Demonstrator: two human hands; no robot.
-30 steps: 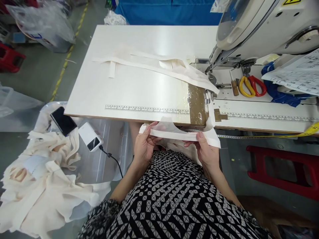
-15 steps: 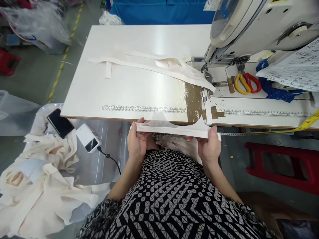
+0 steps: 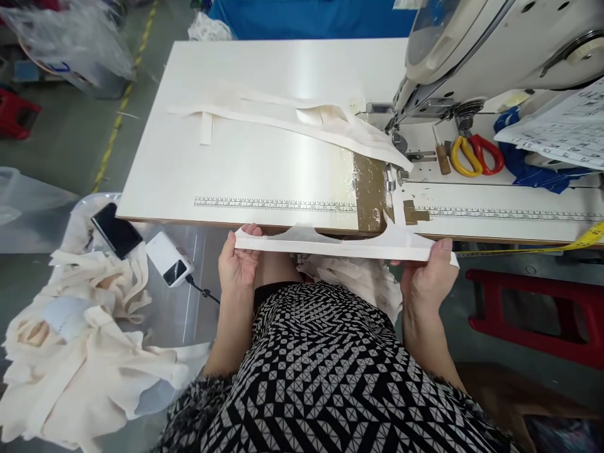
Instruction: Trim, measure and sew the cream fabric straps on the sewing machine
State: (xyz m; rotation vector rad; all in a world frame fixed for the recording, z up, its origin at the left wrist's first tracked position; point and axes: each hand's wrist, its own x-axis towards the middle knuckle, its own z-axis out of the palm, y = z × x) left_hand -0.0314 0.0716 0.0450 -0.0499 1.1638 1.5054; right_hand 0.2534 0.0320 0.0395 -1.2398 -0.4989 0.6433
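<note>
A cream fabric piece [image 3: 325, 249] with a straight banded edge and sheer parts is stretched level along the table's front edge. My left hand [image 3: 238, 258] pinches its left end between thumb and fingers. At the other end, my right hand [image 3: 429, 272] grips the band, thumb on top. A narrow strip of the fabric runs up toward the sewing machine [image 3: 453, 63]. On the white table [image 3: 264, 170] lies another cream fabric piece [image 3: 302, 129], its right end near the presser foot.
Scissors [image 3: 467, 157] with yellow and red handles lie beside the machine. A yellow measuring tape [image 3: 585, 239] crosses the right edge. At left, a plastic bin [image 3: 189, 321] holds cream fabric [image 3: 80, 371], a phone [image 3: 116, 229] and a white power bank [image 3: 170, 258]. A red stool [image 3: 533, 308] stands right.
My hands have moved apart, left hand leftward and right hand rightward. The fabric's band is now drawn out longer between them.
</note>
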